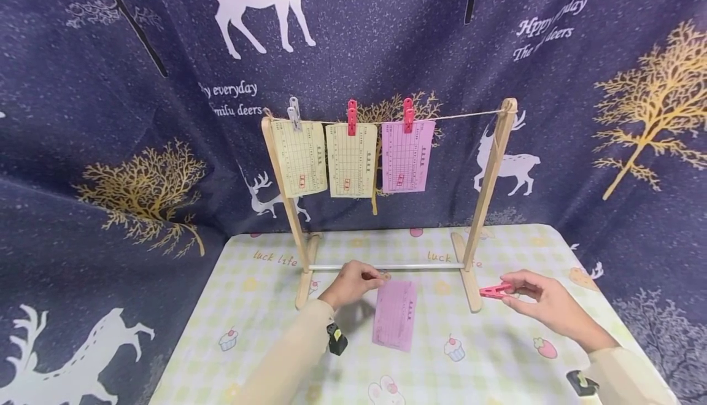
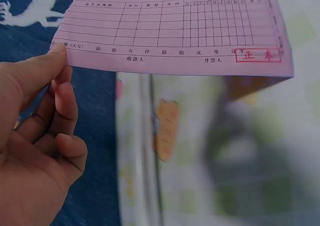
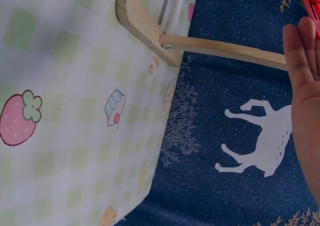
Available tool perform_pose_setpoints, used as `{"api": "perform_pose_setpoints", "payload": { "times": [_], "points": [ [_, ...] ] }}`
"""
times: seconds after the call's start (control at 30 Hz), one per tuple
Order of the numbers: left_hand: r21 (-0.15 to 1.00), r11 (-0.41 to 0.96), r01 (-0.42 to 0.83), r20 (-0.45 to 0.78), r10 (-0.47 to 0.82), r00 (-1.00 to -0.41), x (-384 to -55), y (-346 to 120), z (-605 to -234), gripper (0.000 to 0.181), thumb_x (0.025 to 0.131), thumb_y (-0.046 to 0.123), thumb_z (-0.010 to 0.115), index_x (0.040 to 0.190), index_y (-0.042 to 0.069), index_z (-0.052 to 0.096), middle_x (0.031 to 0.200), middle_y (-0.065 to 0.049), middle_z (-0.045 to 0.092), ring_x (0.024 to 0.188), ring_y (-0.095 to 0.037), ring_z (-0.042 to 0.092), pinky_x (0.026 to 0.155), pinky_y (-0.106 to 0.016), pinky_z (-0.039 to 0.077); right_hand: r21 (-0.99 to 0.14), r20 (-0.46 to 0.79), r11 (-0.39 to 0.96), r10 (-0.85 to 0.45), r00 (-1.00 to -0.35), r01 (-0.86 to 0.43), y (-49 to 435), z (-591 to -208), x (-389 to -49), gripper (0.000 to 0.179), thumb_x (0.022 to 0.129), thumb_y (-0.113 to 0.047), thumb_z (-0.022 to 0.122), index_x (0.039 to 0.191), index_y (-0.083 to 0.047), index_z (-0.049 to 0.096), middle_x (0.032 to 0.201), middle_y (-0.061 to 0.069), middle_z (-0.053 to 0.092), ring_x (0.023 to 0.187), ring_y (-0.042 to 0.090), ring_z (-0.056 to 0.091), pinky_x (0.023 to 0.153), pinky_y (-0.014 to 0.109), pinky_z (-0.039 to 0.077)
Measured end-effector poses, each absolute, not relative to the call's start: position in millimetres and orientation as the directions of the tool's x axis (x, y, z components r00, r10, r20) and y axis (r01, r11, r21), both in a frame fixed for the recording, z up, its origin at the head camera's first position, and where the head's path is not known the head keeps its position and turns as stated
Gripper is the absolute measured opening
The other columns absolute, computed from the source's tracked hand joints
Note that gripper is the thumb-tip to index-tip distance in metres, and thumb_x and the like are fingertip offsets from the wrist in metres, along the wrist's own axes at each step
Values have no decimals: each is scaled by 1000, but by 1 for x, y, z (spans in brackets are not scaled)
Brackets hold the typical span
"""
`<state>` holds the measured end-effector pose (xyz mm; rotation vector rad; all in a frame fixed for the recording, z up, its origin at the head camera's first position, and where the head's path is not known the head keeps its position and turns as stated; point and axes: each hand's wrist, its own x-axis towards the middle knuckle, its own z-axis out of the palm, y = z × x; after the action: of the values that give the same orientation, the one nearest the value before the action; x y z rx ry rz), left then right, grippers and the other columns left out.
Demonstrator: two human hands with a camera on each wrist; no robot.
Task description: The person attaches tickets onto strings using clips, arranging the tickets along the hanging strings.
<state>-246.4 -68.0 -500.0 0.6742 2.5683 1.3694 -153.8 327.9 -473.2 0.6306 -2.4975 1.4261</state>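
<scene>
My left hand (image 1: 355, 283) pinches a pink receipt slip (image 1: 394, 316) by its upper corner, so the slip hangs over the table in front of the rack. In the left wrist view the slip's (image 2: 170, 35) printed grid and red stamp show, with thumb and fingers at one end. Off to the right, my right hand (image 1: 544, 300) holds a red clothespin (image 1: 495, 291) between thumb and fingers, close to the rack's right foot. The right wrist view catches only part of that hand (image 3: 305, 95) and the clothespin (image 3: 312, 5) at its edge.
A wooden rack (image 1: 486, 190) carries a string (image 1: 469, 115). On it hang two yellow slips (image 1: 301, 159) and a pink slip (image 1: 407, 159), held by a grey clothespin (image 1: 294, 115) and two red ones (image 1: 351, 118). A checked cloth (image 1: 248, 325) covers the table; a dark deer-print curtain (image 1: 138, 86) hangs behind.
</scene>
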Motion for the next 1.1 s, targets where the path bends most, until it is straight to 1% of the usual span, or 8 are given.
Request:
{"api": "perform_pose_setpoints", "payload": {
  "times": [0.2, 0.3, 0.47, 0.6, 0.7, 0.83, 0.9, 1.1],
  "points": [
    [790, 477, 384, 119, 496, -860, -249, -61, -472, 6, 90, 14, 75, 91, 9, 79, 86, 0, 75, 76, -4, 63, 72, -22, 52, -771, 401, 421, -261, -878, -477, 325, -465, -157, 33, 80, 13, 75, 111, 6, 66, 110, -12, 65, 98, -2, 65, 84, 14, 51],
    [790, 469, 395, 124, 509, -852, -249, -60, -462, 6, 90, 14, 75, 91, 9, 79, 85, 2, 75, 76, -3, 63, 72, -22, 52, -772, 415, 403, -266, -870, -491, 324, -461, -159, 34, 79, 17, 73, 111, 9, 64, 111, -16, 63, 99, -3, 64, 83, 15, 52],
    [789, 451, 417, 139, 530, -837, -250, -56, -443, 6, 90, 12, 75, 91, 8, 79, 86, 1, 75, 76, -2, 62, 73, -22, 52, -776, 389, 413, -280, -878, -476, 324, -452, -161, 31, 81, 14, 74, 110, 8, 65, 107, -12, 66, 95, -1, 66, 80, 15, 53],
    [772, 464, 434, 149, 533, -833, -251, -52, -426, 7, 91, 15, 75, 92, 10, 80, 86, 3, 75, 76, -2, 61, 72, -22, 51, -771, 381, 417, -302, -874, -480, 325, -441, -163, 30, 82, 12, 73, 111, 7, 65, 101, -6, 69, 92, 2, 67, 72, 18, 55],
    [768, 466, 439, 159, 525, -836, -253, -50, -415, 7, 91, 16, 75, 93, 11, 80, 86, 4, 74, 76, -3, 61, 71, -22, 51, -754, 406, 418, -311, -859, -507, 326, -433, -166, 32, 83, 14, 71, 114, 8, 65, 104, -8, 69, 91, 1, 67, 70, 18, 55],
    [763, 456, 458, 191, 517, -834, -256, -48, -403, 6, 91, 16, 75, 92, 12, 79, 86, 5, 74, 76, -5, 62, 69, -22, 52, -715, 447, 450, -295, -845, -535, 325, -421, -169, 35, 83, 13, 71, 118, 7, 67, 110, -10, 67, 93, 0, 66, 77, 12, 51],
    [760, 450, 469, 208, 515, -832, -256, -46, -399, 5, 90, 16, 76, 92, 13, 79, 86, 5, 74, 76, -6, 63, 69, -22, 52, -707, 446, 474, -276, -851, -525, 324, -417, -170, 37, 83, 12, 73, 119, 7, 66, 108, -10, 67, 92, -1, 65, 78, 11, 50],
    [754, 444, 484, 235, 505, -831, -256, -42, -385, 6, 90, 17, 76, 91, 13, 80, 86, 5, 74, 74, -5, 62, 67, -23, 51, -711, 426, 526, -206, -881, -467, 319, -401, -170, 36, 79, 7, 79, 113, 6, 67, 100, -12, 70, 88, -4, 66, 70, 12, 51]
  ]
}}
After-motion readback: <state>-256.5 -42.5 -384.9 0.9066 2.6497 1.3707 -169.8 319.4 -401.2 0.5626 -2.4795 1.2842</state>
